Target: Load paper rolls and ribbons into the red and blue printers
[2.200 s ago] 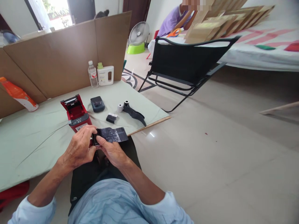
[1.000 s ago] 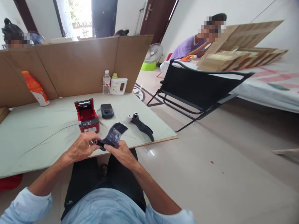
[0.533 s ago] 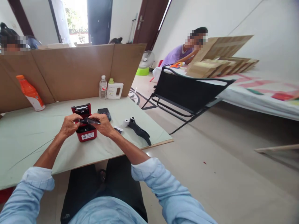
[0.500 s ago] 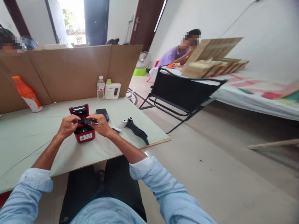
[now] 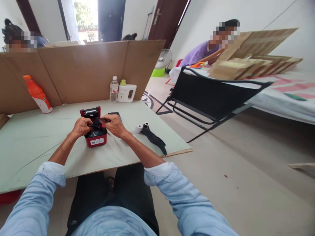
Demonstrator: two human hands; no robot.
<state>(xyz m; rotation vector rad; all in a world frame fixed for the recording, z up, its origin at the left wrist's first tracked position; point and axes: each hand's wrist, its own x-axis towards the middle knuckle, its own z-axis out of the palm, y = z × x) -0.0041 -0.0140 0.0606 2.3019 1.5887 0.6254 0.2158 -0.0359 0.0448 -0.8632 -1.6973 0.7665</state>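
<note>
Now our hands meet over the red printer (image 5: pixel 96 139), left of centre in the frame, near the front of the table (image 5: pixel 34 137). Our left hand (image 5: pixel 81 127) and right hand (image 5: pixel 114 124) each pinch an end of the dark paper strip (image 5: pixel 97 123) with clenched fingers, just above the printer's open top. We judge it best to hold the strip taut, level and square to that opening. Farther right lie a white paper roll (image 5: pixel 139 128) and a black strap (image 5: pixel 155 142). Beyond them a water bottle (image 5: pixel 114 89) and a white jug (image 5: pixel 127 92) stand before the cardboard wall (image 5: pixel 83 70).

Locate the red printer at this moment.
In the head view, the red printer stands left of centre on the green table, beneath the left hand and right hand holding a dark strip; a white paper roll lies to its right.
</note>
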